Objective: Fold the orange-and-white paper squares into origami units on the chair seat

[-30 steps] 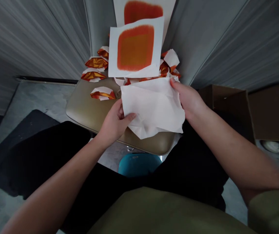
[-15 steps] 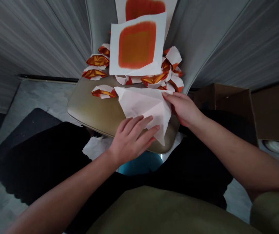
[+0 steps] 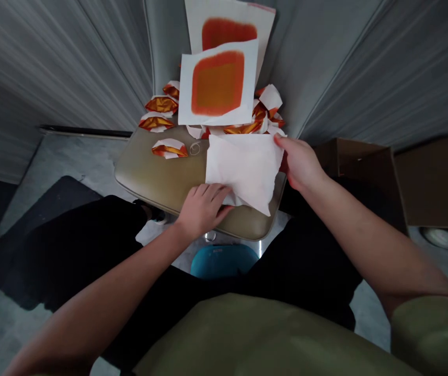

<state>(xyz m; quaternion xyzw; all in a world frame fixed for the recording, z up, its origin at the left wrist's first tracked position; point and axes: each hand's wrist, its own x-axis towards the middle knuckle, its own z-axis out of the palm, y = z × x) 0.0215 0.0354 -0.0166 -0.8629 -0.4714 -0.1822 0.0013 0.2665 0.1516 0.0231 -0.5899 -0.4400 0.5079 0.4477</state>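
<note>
A white sheet of paper (image 3: 243, 167) lies creased on the tan padded seat (image 3: 157, 177) in front of me. My left hand (image 3: 202, 209) pinches its near left corner, fingers curled on the paper. My right hand (image 3: 300, 162) grips the sheet's far right corner at the seat's right edge. Behind the sheet lie several folded orange-and-white paper pieces (image 3: 169, 149). Two white sheets printed with an orange square (image 3: 218, 83) lean against the chair back.
A small rubber band (image 3: 195, 148) lies on the seat near the folded pieces. Open cardboard boxes (image 3: 365, 162) stand on the floor at the right. A teal round object (image 3: 224, 260) sits under the seat, between my legs. Grey curtains hang behind.
The sheet, crumpled and lifted a second ago, now lies flatter on the seat. My left hand slid from flat on the paper to its near left corner; my right hand shifted to the far right corner.
</note>
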